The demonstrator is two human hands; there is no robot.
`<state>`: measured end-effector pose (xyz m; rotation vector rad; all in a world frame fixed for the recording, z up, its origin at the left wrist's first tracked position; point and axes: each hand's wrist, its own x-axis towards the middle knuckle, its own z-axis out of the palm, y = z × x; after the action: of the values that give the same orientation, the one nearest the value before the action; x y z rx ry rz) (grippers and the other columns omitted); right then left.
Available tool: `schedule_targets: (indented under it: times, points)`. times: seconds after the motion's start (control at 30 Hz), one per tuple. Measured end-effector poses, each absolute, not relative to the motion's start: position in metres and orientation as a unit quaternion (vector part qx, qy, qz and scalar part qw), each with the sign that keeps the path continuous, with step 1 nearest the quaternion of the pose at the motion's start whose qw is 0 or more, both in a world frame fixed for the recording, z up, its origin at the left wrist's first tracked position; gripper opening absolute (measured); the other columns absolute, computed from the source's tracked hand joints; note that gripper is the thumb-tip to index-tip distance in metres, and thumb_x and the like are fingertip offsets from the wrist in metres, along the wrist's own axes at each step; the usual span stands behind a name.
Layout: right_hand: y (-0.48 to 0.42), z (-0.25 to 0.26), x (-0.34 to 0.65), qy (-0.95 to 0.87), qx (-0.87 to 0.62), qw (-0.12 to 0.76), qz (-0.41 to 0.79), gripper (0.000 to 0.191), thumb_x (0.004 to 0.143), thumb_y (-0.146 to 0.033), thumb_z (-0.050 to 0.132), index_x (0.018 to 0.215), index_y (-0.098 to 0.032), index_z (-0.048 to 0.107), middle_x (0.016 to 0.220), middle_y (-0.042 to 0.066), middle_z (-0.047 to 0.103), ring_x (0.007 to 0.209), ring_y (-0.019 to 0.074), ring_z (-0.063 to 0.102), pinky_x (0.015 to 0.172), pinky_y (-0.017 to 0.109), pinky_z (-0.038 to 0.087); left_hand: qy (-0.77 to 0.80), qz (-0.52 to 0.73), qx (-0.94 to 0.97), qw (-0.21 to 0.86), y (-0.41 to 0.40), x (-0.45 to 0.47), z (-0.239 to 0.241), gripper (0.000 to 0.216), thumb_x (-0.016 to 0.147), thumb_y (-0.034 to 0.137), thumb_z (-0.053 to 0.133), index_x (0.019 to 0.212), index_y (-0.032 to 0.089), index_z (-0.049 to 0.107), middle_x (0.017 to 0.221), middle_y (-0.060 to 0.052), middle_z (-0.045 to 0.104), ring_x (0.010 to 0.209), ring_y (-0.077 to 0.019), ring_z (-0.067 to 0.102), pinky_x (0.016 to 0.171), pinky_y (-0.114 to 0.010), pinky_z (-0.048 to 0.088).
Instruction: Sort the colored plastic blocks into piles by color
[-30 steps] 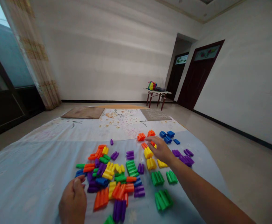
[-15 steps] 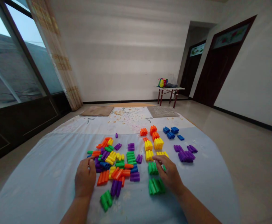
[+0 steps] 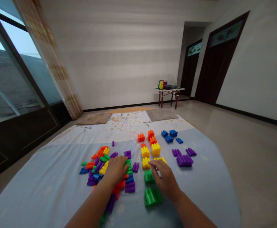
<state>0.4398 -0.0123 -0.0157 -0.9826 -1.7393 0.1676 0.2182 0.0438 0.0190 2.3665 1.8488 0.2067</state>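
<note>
My left hand (image 3: pixel 116 169) reaches over the mixed pile of plastic building blocks, its fingers bent down at a green block (image 3: pixel 129 164). Its fingertips are hidden, so a grip cannot be made out. Beside the sorted rows, my right hand (image 3: pixel 165 177) hovers with loosely curved fingers, a gap showing between thumb and forefinger and nothing visible in it. Close to its fingertips are yellow blocks (image 3: pixel 146 162) and green blocks (image 3: pixel 149 176). A larger green group (image 3: pixel 152 197) lies below that hand. Purple blocks (image 3: pixel 130 187) and orange ones (image 3: pixel 100 152) border the pile.
Beyond my right hand stand orange blocks (image 3: pixel 151 134), blue blocks (image 3: pixel 169 138) and purple blocks (image 3: pixel 184 160) in groups. Two mats (image 3: pixel 162 114) lie at the cloth-covered table's far end. A small table (image 3: pixel 170 89) with bags stands by the wall.
My left hand has moved right, from the pile's left edge to over its middle. My right hand keeps nearly the same pose by the yellow and green blocks. The view has shifted slightly.
</note>
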Motion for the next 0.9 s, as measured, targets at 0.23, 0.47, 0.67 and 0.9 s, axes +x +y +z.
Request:
schedule_targets:
  times: [0.23, 0.47, 0.67, 0.9]
  points:
    - [-0.012, -0.014, 0.439, -0.729, -0.417, 0.539, 0.072, 0.023, 0.086, -0.01, 0.048, 0.101, -0.02, 0.062, 0.092, 0.007, 0.068, 0.087, 0.0182, 0.063, 0.081, 0.035, 0.052, 0.678, 0.021, 0.729, 0.088, 0.067, 0.21, 0.014, 0.04, 0.067, 0.036, 0.064, 0.102, 0.018, 0.065, 0.108, -0.016, 0.063, 0.106, -0.0324, 0.056, 0.088, -0.045, 0.039]
    - [-0.012, -0.016, 0.438, -0.733, -0.418, 0.53, 0.085, 0.022, 0.087, -0.011, 0.048, 0.101, -0.02, 0.062, 0.095, 0.007, 0.068, 0.09, 0.0184, 0.063, 0.083, 0.035, 0.052, 0.73, 0.095, 0.664, 0.13, 0.07, 0.195, 0.016, 0.032, 0.077, 0.041, 0.053, 0.097, 0.018, 0.064, 0.097, -0.007, 0.069, 0.091, -0.0209, 0.062, 0.074, -0.031, 0.042]
    - [-0.013, -0.016, 0.439, -0.737, -0.419, 0.524, 0.08, 0.02, 0.087, -0.011, 0.048, 0.1, -0.019, 0.062, 0.094, 0.007, 0.068, 0.089, 0.0182, 0.063, 0.082, 0.034, 0.052, 0.753, 0.199, 0.62, 0.095, 0.063, 0.194, 0.02, 0.039, 0.082, 0.046, 0.043, 0.101, 0.018, 0.064, 0.098, -0.008, 0.07, 0.096, -0.0227, 0.062, 0.085, -0.036, 0.041]
    - [-0.009, -0.021, 0.439, -0.738, -0.419, 0.523, 0.083, 0.023, 0.086, -0.01, 0.048, 0.102, -0.02, 0.062, 0.094, 0.007, 0.068, 0.089, 0.0182, 0.063, 0.083, 0.034, 0.052, 0.768, 0.319, 0.555, -0.001, 0.02, 0.153, 0.02, 0.043, 0.083, 0.045, 0.033, 0.1, 0.02, 0.064, 0.105, -0.009, 0.067, 0.103, -0.0248, 0.058, 0.095, -0.041, 0.036]
